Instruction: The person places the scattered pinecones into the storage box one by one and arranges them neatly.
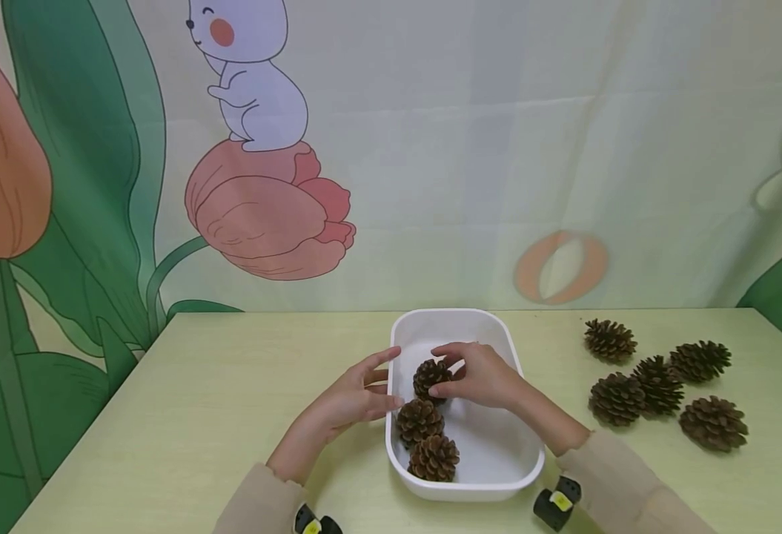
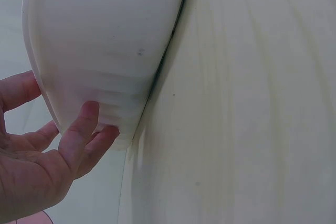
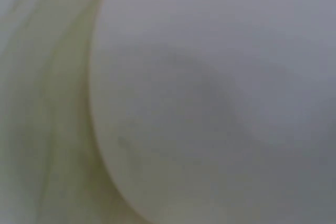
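A white plastic tub (image 1: 487, 449) stands on the table, with two brown pine cones lying along its left side, one in the middle (image 1: 420, 421) and one near the front (image 1: 433, 458). My right hand (image 1: 482, 377) reaches over the tub and holds a third pine cone (image 1: 428, 380) between thumb and fingers, just behind those two. Fingers spread, my left hand (image 1: 350, 397) touches the tub's left side. In the left wrist view its fingertips (image 2: 90, 109) rest against the outer wall. The right wrist view has only blurred tub wall (image 3: 210, 103), without the hand.
Several more pine cones lie in a loose group on the right of the table, such as one at the back (image 1: 609, 341) and one at the front right (image 1: 714, 424). A printed cloth (image 1: 431, 185) hangs behind the table's far edge.
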`<action>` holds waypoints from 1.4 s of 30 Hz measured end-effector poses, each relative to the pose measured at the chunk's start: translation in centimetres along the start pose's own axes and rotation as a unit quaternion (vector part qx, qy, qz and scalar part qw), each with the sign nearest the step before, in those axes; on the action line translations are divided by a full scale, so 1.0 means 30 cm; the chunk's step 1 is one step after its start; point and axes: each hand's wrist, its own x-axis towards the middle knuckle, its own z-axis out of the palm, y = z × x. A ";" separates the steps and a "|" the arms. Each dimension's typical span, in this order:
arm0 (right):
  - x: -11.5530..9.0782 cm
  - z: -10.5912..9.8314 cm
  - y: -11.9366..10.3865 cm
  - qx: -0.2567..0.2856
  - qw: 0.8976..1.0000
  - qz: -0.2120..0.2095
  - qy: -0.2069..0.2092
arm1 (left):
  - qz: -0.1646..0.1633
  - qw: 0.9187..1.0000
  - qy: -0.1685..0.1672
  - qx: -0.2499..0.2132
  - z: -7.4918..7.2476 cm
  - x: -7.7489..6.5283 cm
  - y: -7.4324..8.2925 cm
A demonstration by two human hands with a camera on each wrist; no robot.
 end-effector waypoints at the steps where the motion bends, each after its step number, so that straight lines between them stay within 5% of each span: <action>1: 0.000 0.002 -0.002 0.003 1.000 0.006 0.005 | 0.000 1.000 0.000 0.000 0.000 0.000 0.001; 6: 0.005 0.011 -0.006 0.013 1.000 0.003 0.018 | 0.002 1.000 -0.002 0.001 0.001 -0.002 0.003; 23: 0.003 0.000 -0.007 0.069 0.997 -0.029 -0.038 | -0.002 1.000 0.006 0.007 0.002 -0.006 0.008; 34: -0.086 -0.113 0.016 0.107 0.994 -0.021 0.017 | 0.001 1.000 0.011 0.009 0.008 -0.001 0.004; 42: -0.168 -0.207 0.056 0.086 0.995 -0.016 0.040 | -0.001 1.000 0.008 0.003 0.002 0.002 -0.003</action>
